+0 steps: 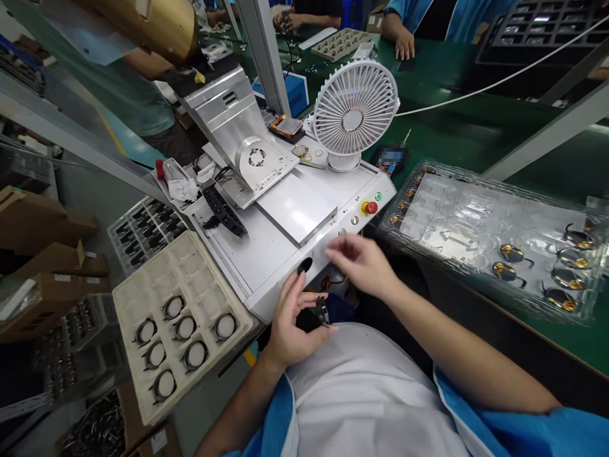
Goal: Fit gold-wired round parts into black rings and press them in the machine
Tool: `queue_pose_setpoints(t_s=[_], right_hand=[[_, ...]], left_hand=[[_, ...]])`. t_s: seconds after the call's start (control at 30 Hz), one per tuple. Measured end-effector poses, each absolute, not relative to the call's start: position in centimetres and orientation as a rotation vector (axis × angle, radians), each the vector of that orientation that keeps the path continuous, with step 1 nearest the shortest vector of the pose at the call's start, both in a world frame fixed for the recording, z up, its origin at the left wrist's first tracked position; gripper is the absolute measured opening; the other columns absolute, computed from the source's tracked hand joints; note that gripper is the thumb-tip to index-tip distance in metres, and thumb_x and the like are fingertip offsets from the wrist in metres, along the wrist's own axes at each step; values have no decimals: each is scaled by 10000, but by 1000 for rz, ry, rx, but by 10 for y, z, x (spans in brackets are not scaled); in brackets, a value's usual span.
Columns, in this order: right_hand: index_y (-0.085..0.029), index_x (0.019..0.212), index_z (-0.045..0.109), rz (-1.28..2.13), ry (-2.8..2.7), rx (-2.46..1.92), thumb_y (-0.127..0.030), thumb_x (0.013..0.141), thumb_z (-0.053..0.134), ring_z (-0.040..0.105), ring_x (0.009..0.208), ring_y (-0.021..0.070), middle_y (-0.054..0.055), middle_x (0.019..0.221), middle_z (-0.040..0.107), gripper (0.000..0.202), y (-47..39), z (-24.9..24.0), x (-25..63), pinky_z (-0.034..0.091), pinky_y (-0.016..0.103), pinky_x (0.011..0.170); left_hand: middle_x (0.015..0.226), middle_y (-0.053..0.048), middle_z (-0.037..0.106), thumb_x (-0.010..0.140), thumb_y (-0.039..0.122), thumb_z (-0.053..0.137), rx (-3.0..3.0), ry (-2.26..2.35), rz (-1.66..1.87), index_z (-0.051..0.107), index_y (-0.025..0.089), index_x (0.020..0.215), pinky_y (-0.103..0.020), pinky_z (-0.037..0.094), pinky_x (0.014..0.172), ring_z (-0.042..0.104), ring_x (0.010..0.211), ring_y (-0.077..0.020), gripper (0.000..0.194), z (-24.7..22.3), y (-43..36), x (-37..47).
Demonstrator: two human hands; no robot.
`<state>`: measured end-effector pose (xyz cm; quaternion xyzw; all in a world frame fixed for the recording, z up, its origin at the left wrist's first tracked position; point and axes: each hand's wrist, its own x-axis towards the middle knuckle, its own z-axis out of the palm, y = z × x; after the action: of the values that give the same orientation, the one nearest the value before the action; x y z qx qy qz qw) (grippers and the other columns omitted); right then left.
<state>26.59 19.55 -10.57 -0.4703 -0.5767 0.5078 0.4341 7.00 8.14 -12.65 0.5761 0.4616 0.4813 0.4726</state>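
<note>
My left hand (297, 320), low in front of the machine's front panel, holds a small round dark-rimmed part (323, 311) between thumb and fingers. A black oval piece (305, 265) is at the tip of its index finger. My right hand (359, 260) is just to the right, in front of the panel, its fingers curled and the thumb and index finger close together. Whether anything small is between them I cannot make out. The two hands are apart. Behind them is the white machine (280, 279) with a metal plate (299, 206) on top.
A beige tray (190, 263) with several round parts lies at the left. Clear plastic trays (442, 244) with round parts are at the right. A white fan (354, 114) stands on the machine near a red button (370, 207). Across the green table are other people's hands (404, 44).
</note>
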Motion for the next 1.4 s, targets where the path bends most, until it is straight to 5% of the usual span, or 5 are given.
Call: queue_pose_setpoints(t_s=[0.2,0.43,1.07,1.3,1.4], right_hand=[[-196,1069,746,1594,-1080,-1023,-550,801,815,710,792,207,61,921,756,449,155,-114,250,616,345,711],[-189,912,750,1691,-1078,-1029,-489,785,838,632,548,146,4,669,693,338,169,-99,273,561,276,524],[-154,805,714,1862,-1131,-1183,-366,676,863,689,537,178,9,606,699,290,172,-93,280,584,271,537],[-127,821,720,1964,-1033,-1115,-430,539,984,669,537,150,15,621,702,491,174,-93,279,569,257,548],[-137,747,679,1905,-950,-1128,-458,573,969,591,489,104,-9,561,655,466,172,-94,276,503,215,499]], left_hand=[[1637,-196,428,762,201,858,1817,1200,935,451,188,1571,-566,427,1211,401,1513,-445,906,-133,97,87],[1725,-250,176,670,191,938,1602,1005,1032,464,272,1540,-458,639,949,765,1091,-333,994,-125,99,86],[1697,-245,271,680,290,952,1707,865,1087,521,264,1451,-417,670,912,782,1065,-295,883,-142,102,76],[1620,-220,447,792,147,826,2238,971,875,448,219,1516,-526,537,1129,505,1461,-373,820,-135,110,71],[1646,-222,404,759,141,858,2020,932,945,471,248,1508,-482,590,1065,637,1336,-353,850,-138,110,72]])
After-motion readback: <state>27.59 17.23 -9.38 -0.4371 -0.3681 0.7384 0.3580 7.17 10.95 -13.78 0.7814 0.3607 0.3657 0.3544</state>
